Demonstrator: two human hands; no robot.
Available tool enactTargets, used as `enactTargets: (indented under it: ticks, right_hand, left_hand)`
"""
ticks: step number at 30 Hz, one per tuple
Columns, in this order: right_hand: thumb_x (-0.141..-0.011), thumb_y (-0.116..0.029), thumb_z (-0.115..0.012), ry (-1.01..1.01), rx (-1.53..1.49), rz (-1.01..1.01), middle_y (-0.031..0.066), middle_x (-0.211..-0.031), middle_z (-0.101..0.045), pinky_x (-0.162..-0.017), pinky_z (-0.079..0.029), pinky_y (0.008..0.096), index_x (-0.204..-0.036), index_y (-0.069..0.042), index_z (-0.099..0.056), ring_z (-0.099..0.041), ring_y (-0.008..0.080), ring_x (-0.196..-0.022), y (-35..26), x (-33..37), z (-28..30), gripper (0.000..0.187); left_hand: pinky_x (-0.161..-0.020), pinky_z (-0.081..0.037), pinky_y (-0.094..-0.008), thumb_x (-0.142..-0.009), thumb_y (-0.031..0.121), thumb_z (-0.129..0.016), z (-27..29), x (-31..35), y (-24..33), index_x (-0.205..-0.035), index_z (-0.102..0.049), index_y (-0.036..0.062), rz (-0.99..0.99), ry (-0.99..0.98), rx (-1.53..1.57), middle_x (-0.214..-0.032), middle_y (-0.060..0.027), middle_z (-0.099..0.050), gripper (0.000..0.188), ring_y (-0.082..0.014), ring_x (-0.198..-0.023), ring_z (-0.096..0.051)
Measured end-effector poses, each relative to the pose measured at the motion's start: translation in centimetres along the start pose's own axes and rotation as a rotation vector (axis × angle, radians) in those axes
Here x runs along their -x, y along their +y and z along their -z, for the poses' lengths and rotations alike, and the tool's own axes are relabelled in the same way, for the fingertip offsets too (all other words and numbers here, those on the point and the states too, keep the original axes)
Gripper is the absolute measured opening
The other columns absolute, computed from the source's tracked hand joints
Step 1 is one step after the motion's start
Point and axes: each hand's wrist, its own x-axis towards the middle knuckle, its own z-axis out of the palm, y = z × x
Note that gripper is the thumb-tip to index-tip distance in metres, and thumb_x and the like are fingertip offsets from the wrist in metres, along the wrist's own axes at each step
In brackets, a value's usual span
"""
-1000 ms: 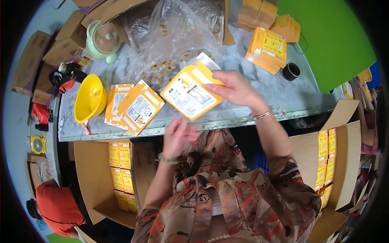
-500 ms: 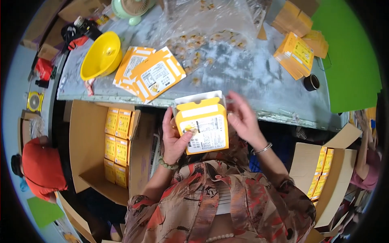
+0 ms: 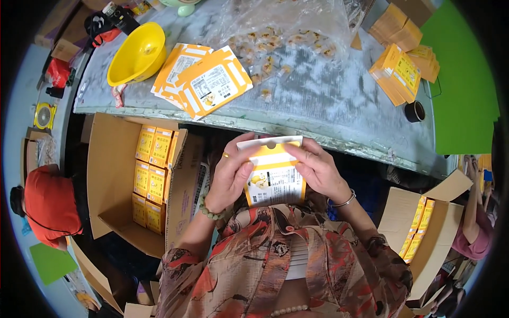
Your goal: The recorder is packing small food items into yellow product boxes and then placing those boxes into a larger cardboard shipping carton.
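A small yellow-and-white carton [image 3: 277,180] is held in front of my chest, its printed panel facing up at me. My left hand [image 3: 231,172] grips its left side, thumb on the panel and fingers along the upper edge. On the opposite side my right hand [image 3: 319,170] holds it in the same way, its thumb near the panel's upper right. Between the hands a white flap with a small half-round notch shows at the carton's top end. The far sides of the carton are hidden.
Ahead, the grey table [image 3: 328,100] bears flat cartons [image 3: 214,87], a yellow basin [image 3: 137,55], small wrapped pieces [image 3: 265,47], carton stacks [image 3: 397,71] and a dark cup [image 3: 414,111]. Open cardboard boxes [image 3: 114,212] with packed cartons stand either side. People work at far left and right.
My right hand, apart from the carton's side before, now grips it. My left hand has shifted up toward its top end, and the yellow top flap no longer stands up.
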Motion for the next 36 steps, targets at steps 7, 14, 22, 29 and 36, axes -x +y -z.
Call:
enactTargets:
  ticks: [7, 14, 22, 29, 36]
  right_hand:
    - [-0.069, -0.009, -0.058, -0.150, -0.096, 0.007, 0.0118, -0.089, -0.049, -0.069, -0.040, 0.0255, -0.086, -0.002, -0.059, -0.051, 0.0180, -0.078, 1.3, 0.9, 0.7, 0.019]
    - [-0.067, 0.000, -0.060, 0.112, -0.484, 0.000, 0.0137, -0.100, -0.050, -0.078, -0.041, 0.0300, -0.123, 0.003, -0.015, -0.050, 0.0213, -0.092, 0.5, -1.4, 1.1, 0.073]
    - [-0.058, -0.020, -0.071, -0.267, 0.074, 1.030, 0.0115, -0.082, -0.057, -0.068, -0.047, 0.0365, -0.103, 0.000, -0.045, -0.056, 0.0304, -0.076, -7.2, -7.7, 0.6, 0.055]
    - [-0.062, -0.010, -0.062, -0.335, 0.261, 0.770, 0.0152, -0.104, -0.050, -0.087, -0.032, 0.0417, -0.101, -0.010, -0.048, -0.048, 0.0307, -0.097, -7.9, -10.2, -3.3, 0.041]
    - [-0.071, -0.003, -0.053, -0.345, 0.171, 0.299, 0.0132, -0.108, -0.046, -0.083, -0.036, 0.0305, -0.108, 0.001, -0.046, -0.048, 0.0212, -0.097, -1.9, -12.4, -6.1, 0.037]
  left_hand:
    - [-0.075, -0.040, -0.0281, -0.072, 0.013, -0.059, 1.0, 0.0, 0.0, -0.087, -0.057, 0.0001, 0.016, -0.383, -0.068, -0.081, -0.0109, -0.055, 0.020, -0.0206, -0.089, -0.049]
    - [-0.077, -0.042, -0.0280, -0.075, 0.016, -0.057, -0.1, -0.8, -0.2, -0.113, -0.034, 0.0025, 0.130, 0.104, 0.559, -0.105, -0.0099, -0.045, 0.046, -0.0164, -0.096, -0.046]
    - [-0.074, -0.046, -0.0324, -0.079, 0.049, -0.037, 2.4, -2.4, 1.3, -0.121, -0.028, 0.0033, 0.789, -0.126, 1.351, -0.111, -0.0124, -0.046, 0.063, -0.0200, -0.094, -0.051]
    - [-0.089, -0.036, -0.0350, -0.070, 0.005, -0.052, 11.5, -0.4, 0.6, -0.114, -0.037, 0.0007, 0.227, 0.165, 1.217, -0.111, -0.0141, -0.046, 0.047, -0.0234, -0.102, -0.046]
    - [-0.088, -0.034, -0.0458, -0.072, -0.002, -0.051, 28.5, 15.7, -9.1, -0.102, -0.045, 0.0018, 0.189, 1.166, 0.867, -0.100, -0.0105, -0.052, 0.031, -0.0252, -0.096, -0.048]
